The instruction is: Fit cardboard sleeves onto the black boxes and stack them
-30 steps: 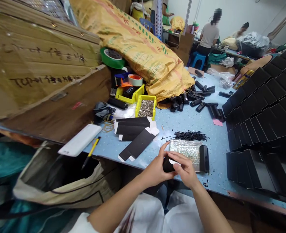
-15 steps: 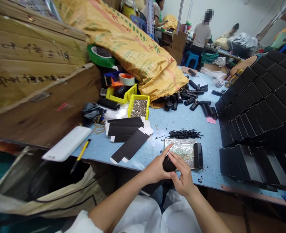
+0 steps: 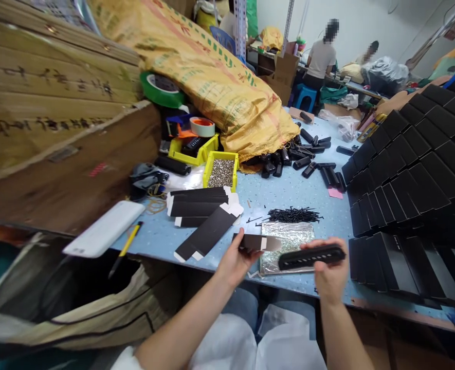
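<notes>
Between the fingers of my left hand (image 3: 238, 263) is a small black cardboard box (image 3: 252, 241) with a white flap facing right. My right hand (image 3: 332, 272) grips a long black device (image 3: 306, 258) with rounded ends and a row of small openings along its side. The device is tilted slightly, its left end close to the box but apart from it. Both are held above a pad wrapped in shiny clear film (image 3: 289, 268). Just behind the pad lies a heap of thin black sticks (image 3: 294, 215); what they are exactly I cannot tell.
Flattened black boxes (image 3: 207, 234) lie left of my hands, near a yellow bin of small metal parts (image 3: 222, 172). Stacked black boxes (image 3: 412, 169) rise at the right. More black devices (image 3: 300, 154) lie before a yellow sack (image 3: 227, 87). A white phone-like slab (image 3: 104, 228) and cutter (image 3: 126, 246) sit front left.
My hands have moved apart. My right hand has picked up the black device from the pad's right side. The black box, formerly between both hands, is now in my left hand alone.
</notes>
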Demonstrator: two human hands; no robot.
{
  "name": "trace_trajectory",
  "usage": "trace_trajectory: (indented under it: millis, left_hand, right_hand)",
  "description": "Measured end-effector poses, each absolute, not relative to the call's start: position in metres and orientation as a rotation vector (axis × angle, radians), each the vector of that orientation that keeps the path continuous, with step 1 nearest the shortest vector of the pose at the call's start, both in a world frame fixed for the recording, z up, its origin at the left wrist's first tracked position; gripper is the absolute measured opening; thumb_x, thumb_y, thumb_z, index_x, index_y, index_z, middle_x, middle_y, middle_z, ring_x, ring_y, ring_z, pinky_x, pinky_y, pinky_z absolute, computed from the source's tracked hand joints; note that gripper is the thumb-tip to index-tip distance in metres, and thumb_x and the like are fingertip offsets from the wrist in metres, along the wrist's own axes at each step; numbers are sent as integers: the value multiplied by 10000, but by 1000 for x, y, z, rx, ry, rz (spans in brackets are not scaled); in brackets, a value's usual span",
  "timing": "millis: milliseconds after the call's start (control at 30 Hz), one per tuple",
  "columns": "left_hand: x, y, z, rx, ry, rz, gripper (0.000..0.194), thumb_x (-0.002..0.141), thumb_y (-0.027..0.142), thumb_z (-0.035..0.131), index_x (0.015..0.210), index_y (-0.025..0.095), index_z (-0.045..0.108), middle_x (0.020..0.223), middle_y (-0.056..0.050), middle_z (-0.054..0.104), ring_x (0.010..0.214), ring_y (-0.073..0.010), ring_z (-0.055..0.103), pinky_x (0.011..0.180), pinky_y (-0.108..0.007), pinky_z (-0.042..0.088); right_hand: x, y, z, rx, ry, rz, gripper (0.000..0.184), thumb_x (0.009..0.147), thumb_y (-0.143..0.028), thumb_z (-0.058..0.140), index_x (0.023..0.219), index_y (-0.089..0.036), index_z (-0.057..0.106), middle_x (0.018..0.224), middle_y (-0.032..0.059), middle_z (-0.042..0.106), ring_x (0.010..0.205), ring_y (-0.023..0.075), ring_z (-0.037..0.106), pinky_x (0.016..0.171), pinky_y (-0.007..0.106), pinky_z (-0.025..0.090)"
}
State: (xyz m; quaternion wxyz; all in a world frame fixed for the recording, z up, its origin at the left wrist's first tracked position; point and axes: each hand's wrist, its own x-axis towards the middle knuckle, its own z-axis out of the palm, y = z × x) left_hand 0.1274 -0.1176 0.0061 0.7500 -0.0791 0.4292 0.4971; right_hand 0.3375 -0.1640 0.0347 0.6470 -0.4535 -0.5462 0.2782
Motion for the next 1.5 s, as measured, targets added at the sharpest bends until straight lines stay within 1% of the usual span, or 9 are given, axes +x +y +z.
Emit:
trace_trajectory:
  millis: [133,333,467,633,800,933,1133,1333,1500]
  left_hand:
    - [131,-137,6,-11,941,949,309,893,412,611,1024,133,597,986,-119,681,845,-216,691,776,-379,605]
    - [75,-149,-9,1277,1347,1130,828,506,350,898,1229,214,518,1253,-125,613,1164,-335,591,989,-474,489]
    - [61,-140,-8,1579,1510,983,619,712,294,724,1262,211,453,1075,-72,682,935,-244,694,857,-375,547]
    - [59,-122,-7,1675,1531,974,609,714,312,709,1250,178,453,1056,-72,691,934,-228,691,827,-319,548]
    - [62,-118,-12,1735,1498,850,821,736,365,722,1444,249,322,1332,-86,599,1165,-274,617,968,-374,498]
    - [68,-119,-22,1674,1474,874,862,761,387,710,1471,217,252,1307,-130,604,1124,-287,642,937,-408,512]
    - [76,-117,-30,1773,1331,890,360,766,383,692,1055,216,557,1098,-91,641,991,-265,666,849,-383,523]
    - [83,-112,-14,1541,1297,885,941,665,305,755,1454,219,247,1151,-122,675,963,-292,689,836,-375,509]
    - [82,-108,-6,1611,1342,754,969,707,337,716,1510,232,184,1133,-119,691,946,-316,700,816,-376,507]
  right_hand:
    - [283,-148,31,-1019,-1293,474,574,654,-591,790,983,-261,456,1151,100,632,1088,280,646,929,491,521]
    - [256,-125,19,-835,-1495,629,520,786,-562,698,1188,-324,470,967,24,691,871,215,692,800,385,554]
    - [238,-64,4,-1103,-1987,783,261,942,-392,528,1133,-246,629,1115,87,673,1055,233,626,932,412,499]
    - [240,-14,-17,-1431,-2200,760,86,816,-119,635,777,-179,683,913,87,684,945,225,627,912,385,491]
    - [249,-61,4,-1297,-1647,865,225,961,-287,484,1153,-215,574,938,44,659,797,169,660,704,310,541]
    - [248,-99,22,-1192,-1692,743,103,876,-292,639,958,-241,677,852,30,684,831,191,629,789,351,514]
    - [247,-99,4,-1242,-1529,882,299,905,-420,581,1133,-250,674,1056,69,677,888,186,636,790,341,532]
    - [239,-105,-8,-963,-1621,1161,338,896,-468,583,1155,-287,700,1179,57,700,1140,229,623,1017,410,474]
    - [238,-108,-6,-1060,-1505,1093,283,927,-392,547,1132,-290,714,1152,56,716,1099,225,657,990,410,507]
